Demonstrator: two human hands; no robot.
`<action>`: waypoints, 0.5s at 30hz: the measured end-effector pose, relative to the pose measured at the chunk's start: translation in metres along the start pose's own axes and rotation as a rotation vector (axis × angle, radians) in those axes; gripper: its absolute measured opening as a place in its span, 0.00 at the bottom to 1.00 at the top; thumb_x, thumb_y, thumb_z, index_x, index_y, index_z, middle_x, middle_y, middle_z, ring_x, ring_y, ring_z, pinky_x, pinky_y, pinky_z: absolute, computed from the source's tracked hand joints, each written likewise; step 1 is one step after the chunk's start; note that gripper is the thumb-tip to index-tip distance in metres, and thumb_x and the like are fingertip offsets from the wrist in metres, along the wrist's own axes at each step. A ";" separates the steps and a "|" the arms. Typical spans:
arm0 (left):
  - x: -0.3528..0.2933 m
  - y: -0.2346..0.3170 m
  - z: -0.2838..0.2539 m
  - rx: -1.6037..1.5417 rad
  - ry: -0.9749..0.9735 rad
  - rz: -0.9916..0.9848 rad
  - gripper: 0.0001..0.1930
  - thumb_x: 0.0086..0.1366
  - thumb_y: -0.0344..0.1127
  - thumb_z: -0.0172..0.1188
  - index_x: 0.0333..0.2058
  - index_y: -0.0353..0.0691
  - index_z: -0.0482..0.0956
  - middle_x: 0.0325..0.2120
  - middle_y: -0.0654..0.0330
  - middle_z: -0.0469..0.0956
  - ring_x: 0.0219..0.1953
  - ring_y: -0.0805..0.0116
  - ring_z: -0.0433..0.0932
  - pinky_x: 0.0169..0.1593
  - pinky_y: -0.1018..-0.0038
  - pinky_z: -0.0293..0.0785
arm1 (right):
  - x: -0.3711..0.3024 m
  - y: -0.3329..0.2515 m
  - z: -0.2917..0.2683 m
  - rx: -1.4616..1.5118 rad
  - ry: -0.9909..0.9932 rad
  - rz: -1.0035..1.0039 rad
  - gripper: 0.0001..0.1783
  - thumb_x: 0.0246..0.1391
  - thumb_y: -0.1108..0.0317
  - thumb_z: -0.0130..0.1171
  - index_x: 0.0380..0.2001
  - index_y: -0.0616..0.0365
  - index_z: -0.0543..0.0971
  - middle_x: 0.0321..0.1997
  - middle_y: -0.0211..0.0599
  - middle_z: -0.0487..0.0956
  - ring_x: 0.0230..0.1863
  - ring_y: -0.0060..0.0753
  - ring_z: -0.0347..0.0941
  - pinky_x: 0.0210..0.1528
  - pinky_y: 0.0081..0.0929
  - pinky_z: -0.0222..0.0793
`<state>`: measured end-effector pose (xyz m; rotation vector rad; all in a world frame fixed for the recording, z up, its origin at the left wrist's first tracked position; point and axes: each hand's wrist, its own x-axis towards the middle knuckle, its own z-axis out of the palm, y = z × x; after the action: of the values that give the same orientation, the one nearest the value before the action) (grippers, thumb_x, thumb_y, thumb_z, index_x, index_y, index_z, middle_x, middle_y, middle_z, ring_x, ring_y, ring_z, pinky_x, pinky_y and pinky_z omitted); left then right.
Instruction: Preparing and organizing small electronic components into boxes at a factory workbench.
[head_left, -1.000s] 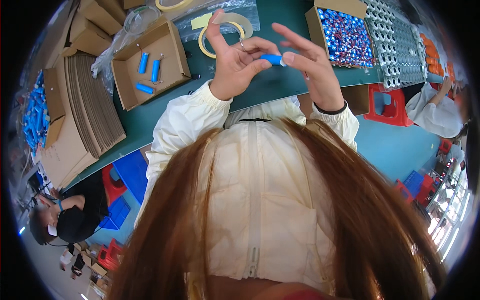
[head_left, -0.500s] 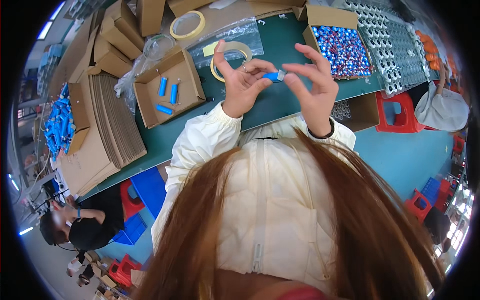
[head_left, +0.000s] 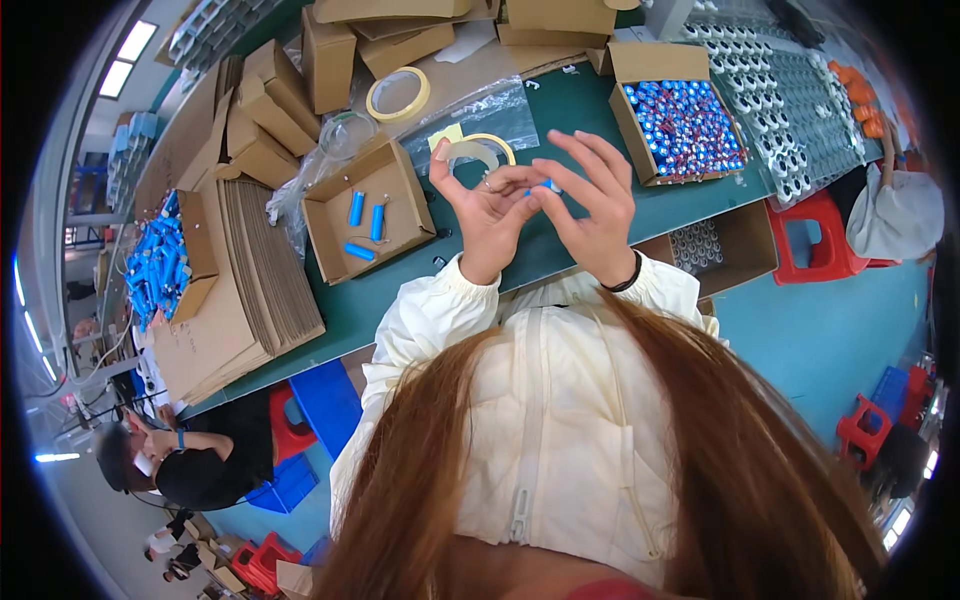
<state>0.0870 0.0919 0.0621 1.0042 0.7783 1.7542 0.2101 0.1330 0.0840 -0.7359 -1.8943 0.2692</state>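
A small blue cylindrical battery cell (head_left: 545,187) is held in front of me above the green table, mostly covered by fingers. My left hand (head_left: 486,218) is closed around one end of it, the index finger raised apart. At the cell's other end, my right hand (head_left: 597,215) pinches with thumb and index finger, the other fingers lifted. Whatever the right fingertips press there is too small to make out. Left of my hands, a shallow cardboard tray (head_left: 408,188) contains three blue cells (head_left: 377,222) with thin wires. A tape roll (head_left: 508,150) lies just behind my left hand.
Another tape roll (head_left: 424,92) and a clear plastic bag (head_left: 510,105) lie farther back. To the right stands a carton (head_left: 640,62) full of blue cells with red wires. Far left are flat cardboard sheets (head_left: 265,270) and a box of blue cells (head_left: 155,262). A person sits lower left.
My right hand has come in to the left, its thumb and index finger closing on the cell's end. The pale tab seen there earlier is now covered. The whole view has shifted slightly.
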 end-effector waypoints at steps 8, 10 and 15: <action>-0.015 0.020 -0.004 0.002 0.191 0.015 0.44 0.52 0.14 0.54 0.57 0.54 0.35 0.36 0.48 0.72 0.37 0.66 0.74 0.42 0.75 0.71 | -0.009 -0.016 0.010 -0.350 0.003 -0.261 0.12 0.43 0.65 0.59 0.36 0.42 0.80 0.49 0.34 0.73 0.51 0.34 0.63 0.53 0.36 0.51; -0.016 0.034 -0.013 0.058 0.283 0.078 0.44 0.51 0.14 0.54 0.57 0.54 0.35 0.35 0.48 0.73 0.36 0.67 0.74 0.41 0.76 0.71 | -0.012 -0.024 0.010 -0.326 -0.076 -0.323 0.12 0.43 0.64 0.59 0.36 0.40 0.81 0.51 0.35 0.72 0.53 0.36 0.61 0.54 0.36 0.52; -0.016 0.061 -0.074 0.531 0.603 0.287 0.42 0.50 0.14 0.54 0.57 0.48 0.40 0.35 0.50 0.73 0.35 0.67 0.75 0.41 0.75 0.70 | -0.013 -0.024 0.006 -0.124 -0.114 -0.259 0.17 0.35 0.70 0.63 0.34 0.45 0.81 0.51 0.40 0.71 0.50 0.42 0.62 0.51 0.35 0.58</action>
<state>0.0004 0.0494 0.0748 0.9556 1.6078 2.1943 0.1996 0.1072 0.0839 -0.5576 -2.1047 0.0310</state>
